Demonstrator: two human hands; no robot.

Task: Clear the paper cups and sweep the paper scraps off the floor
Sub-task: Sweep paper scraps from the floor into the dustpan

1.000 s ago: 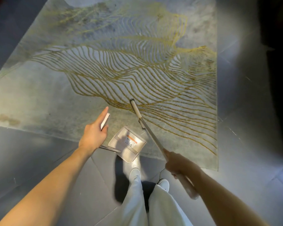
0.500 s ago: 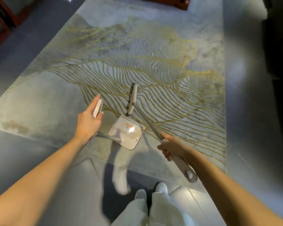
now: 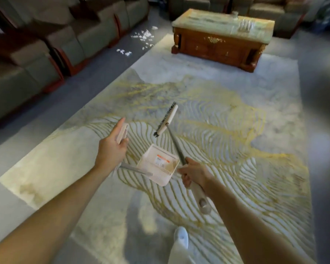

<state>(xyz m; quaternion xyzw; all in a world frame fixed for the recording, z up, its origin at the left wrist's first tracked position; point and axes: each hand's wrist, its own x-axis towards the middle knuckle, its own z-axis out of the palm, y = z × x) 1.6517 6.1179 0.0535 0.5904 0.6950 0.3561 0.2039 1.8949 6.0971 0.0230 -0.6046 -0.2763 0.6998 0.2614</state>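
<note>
Left hand (image 3: 111, 149) clasped the handle of the dustpan (image 3: 157, 164) between thumb and fingers, right hand (image 3: 194, 173) wrapped tight round the broom (image 3: 168, 119), brush head pointed ahead over the rug (image 3: 227, 115), paper scraps (image 3: 143, 38) scattered on the floor (image 3: 107, 65) far ahead, between sofa (image 3: 74, 35) and coffee table (image 3: 221, 35).

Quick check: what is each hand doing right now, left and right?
Left hand: closed, holding the dustpan by its handle.
Right hand: closed, gripping the broom by its handle.
</note>
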